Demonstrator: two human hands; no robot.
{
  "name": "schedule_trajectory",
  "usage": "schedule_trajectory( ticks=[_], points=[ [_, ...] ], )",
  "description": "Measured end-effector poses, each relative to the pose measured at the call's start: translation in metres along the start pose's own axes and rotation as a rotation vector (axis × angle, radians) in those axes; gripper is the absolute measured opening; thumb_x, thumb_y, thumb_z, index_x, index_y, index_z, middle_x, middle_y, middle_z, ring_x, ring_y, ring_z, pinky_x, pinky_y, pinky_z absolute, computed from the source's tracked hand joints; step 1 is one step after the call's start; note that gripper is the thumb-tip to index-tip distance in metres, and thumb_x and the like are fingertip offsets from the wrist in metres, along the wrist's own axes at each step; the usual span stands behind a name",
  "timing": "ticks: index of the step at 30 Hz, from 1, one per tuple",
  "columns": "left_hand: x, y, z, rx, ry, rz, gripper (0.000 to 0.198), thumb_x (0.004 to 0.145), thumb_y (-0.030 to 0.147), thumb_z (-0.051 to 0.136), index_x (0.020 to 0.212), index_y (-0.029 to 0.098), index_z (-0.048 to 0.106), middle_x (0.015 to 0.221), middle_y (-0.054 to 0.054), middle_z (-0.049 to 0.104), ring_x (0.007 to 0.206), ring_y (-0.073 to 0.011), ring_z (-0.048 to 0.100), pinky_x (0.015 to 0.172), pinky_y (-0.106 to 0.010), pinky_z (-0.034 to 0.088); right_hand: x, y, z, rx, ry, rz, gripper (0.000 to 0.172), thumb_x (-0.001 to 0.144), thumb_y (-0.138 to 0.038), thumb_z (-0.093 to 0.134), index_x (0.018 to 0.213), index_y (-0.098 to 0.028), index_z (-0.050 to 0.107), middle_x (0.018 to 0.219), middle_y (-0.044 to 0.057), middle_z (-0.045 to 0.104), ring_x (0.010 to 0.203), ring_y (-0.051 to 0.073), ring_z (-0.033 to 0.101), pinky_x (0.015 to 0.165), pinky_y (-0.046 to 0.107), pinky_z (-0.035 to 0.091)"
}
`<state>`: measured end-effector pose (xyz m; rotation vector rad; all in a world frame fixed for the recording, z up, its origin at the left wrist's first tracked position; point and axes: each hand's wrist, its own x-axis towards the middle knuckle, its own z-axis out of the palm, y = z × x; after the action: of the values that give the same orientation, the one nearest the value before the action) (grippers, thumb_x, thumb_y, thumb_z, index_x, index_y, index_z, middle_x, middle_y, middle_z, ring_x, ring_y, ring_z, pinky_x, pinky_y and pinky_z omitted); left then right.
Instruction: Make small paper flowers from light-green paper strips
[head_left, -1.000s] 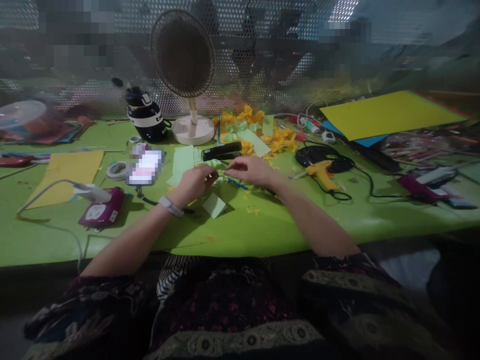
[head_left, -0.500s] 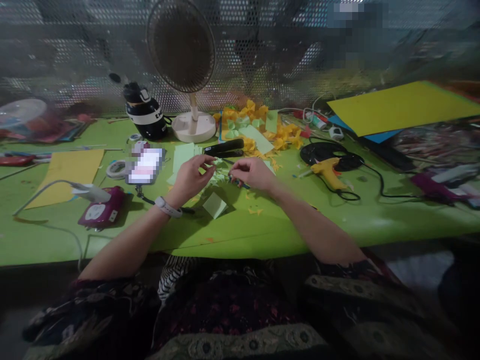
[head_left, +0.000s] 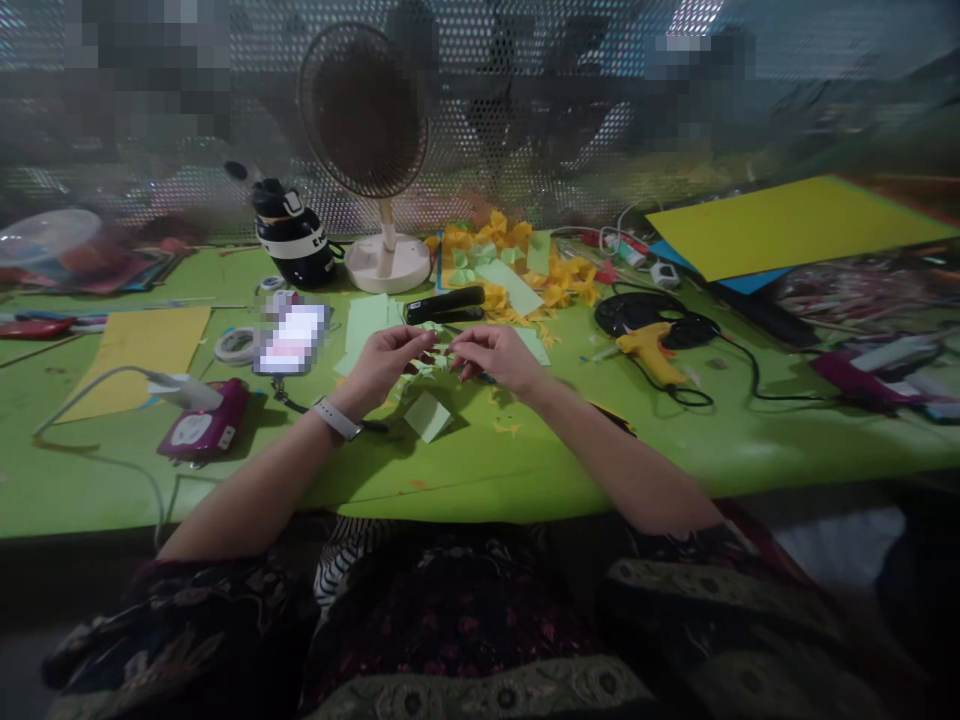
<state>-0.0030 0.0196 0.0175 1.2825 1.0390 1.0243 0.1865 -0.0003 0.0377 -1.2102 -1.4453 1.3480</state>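
My left hand [head_left: 386, 365] and my right hand [head_left: 491, 357] meet over the middle of the green table [head_left: 525, 450]. Both pinch a small pale green paper piece [head_left: 439, 357] held between their fingertips, just above the tabletop. A folded pale green paper square [head_left: 426, 415] lies right below the hands. Pale green paper sheets [head_left: 367, 320] and a black stapler [head_left: 445, 303] lie just behind them. A white band sits on my left wrist.
A desk fan [head_left: 367, 130] and a black-and-white bottle [head_left: 291, 235] stand at the back. Yellow paper scraps [head_left: 517, 260], a yellow glue gun [head_left: 651, 350] with its black cord, a magenta device [head_left: 196, 430], tape roll [head_left: 234, 345] and yellow sheets [head_left: 787, 225] lie around.
Both hands stay together on the small paper piece; the fingers shifted slightly as they work it. The view wobbled a little.
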Motion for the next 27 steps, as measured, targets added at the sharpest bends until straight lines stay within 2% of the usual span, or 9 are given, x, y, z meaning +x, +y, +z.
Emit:
schedule_trajectory(
  ticks=[3, 5, 8, 14, 22, 27],
  points=[
    [-0.0009, 0.0019, -0.0016, -0.01, -0.034, -0.032, 0.038, 0.074, 0.048, 0.081, 0.095, 0.017, 0.072, 0.086, -0.005, 0.073, 0.07, -0.0112, 0.064, 0.056, -0.021, 0.044, -0.0009, -0.0017, -0.0006, 0.008, 0.012, -0.005, 0.011, 0.088, -0.014, 0.066, 0.078, -0.016, 0.067, 0.071, 0.001, 0.071, 0.054, 0.007, 0.061, 0.059, 0.021, 0.057],
    [-0.0006, 0.0011, -0.0025, 0.015, -0.05, -0.038, 0.035, 0.075, 0.046, 0.08, 0.091, 0.016, 0.072, 0.083, -0.005, 0.073, 0.07, -0.0119, 0.064, 0.057, -0.021, 0.045, -0.0003, -0.0014, -0.0007, 0.011, 0.029, -0.01, 0.01, 0.088, -0.015, 0.067, 0.079, -0.016, 0.067, 0.071, 0.001, 0.071, 0.054, 0.007, 0.061, 0.059, 0.02, 0.057],
    [0.0019, -0.0016, -0.0041, 0.021, -0.015, 0.004, 0.028, 0.075, 0.04, 0.081, 0.084, 0.016, 0.07, 0.076, -0.004, 0.071, 0.067, -0.0111, 0.063, 0.055, -0.021, 0.043, 0.0013, 0.0004, -0.0011, 0.004, 0.04, -0.018, 0.011, 0.088, -0.015, 0.067, 0.077, -0.017, 0.066, 0.069, 0.0, 0.07, 0.052, 0.007, 0.06, 0.058, 0.021, 0.057],
    [0.005, -0.0016, -0.0048, 0.023, 0.038, 0.064, 0.023, 0.077, 0.037, 0.079, 0.082, 0.016, 0.07, 0.074, -0.004, 0.072, 0.063, -0.0105, 0.062, 0.054, -0.021, 0.043, 0.0017, 0.0026, -0.0024, -0.005, -0.05, -0.027, 0.012, 0.087, -0.009, 0.065, 0.076, -0.015, 0.068, 0.068, 0.001, 0.071, 0.054, 0.007, 0.062, 0.056, 0.02, 0.058],
    [0.0023, 0.0003, -0.0017, 0.004, 0.023, 0.097, 0.016, 0.079, 0.03, 0.078, 0.078, 0.016, 0.07, 0.068, -0.002, 0.069, 0.059, -0.0091, 0.061, 0.054, -0.02, 0.043, -0.0015, 0.0021, 0.0007, 0.005, -0.129, -0.004, 0.02, 0.086, -0.003, 0.061, 0.07, -0.014, 0.066, 0.059, -0.001, 0.066, 0.051, 0.007, 0.061, 0.051, 0.017, 0.054],
    [0.0029, 0.0002, -0.0047, -0.106, 0.064, 0.083, 0.022, 0.082, 0.039, 0.076, 0.084, 0.017, 0.07, 0.076, -0.003, 0.071, 0.064, -0.0085, 0.063, 0.055, -0.018, 0.044, -0.0029, -0.0012, -0.0007, 0.03, -0.11, -0.009, 0.021, 0.088, -0.002, 0.06, 0.07, -0.014, 0.065, 0.059, -0.001, 0.066, 0.05, 0.007, 0.06, 0.051, 0.017, 0.054]
  ],
)
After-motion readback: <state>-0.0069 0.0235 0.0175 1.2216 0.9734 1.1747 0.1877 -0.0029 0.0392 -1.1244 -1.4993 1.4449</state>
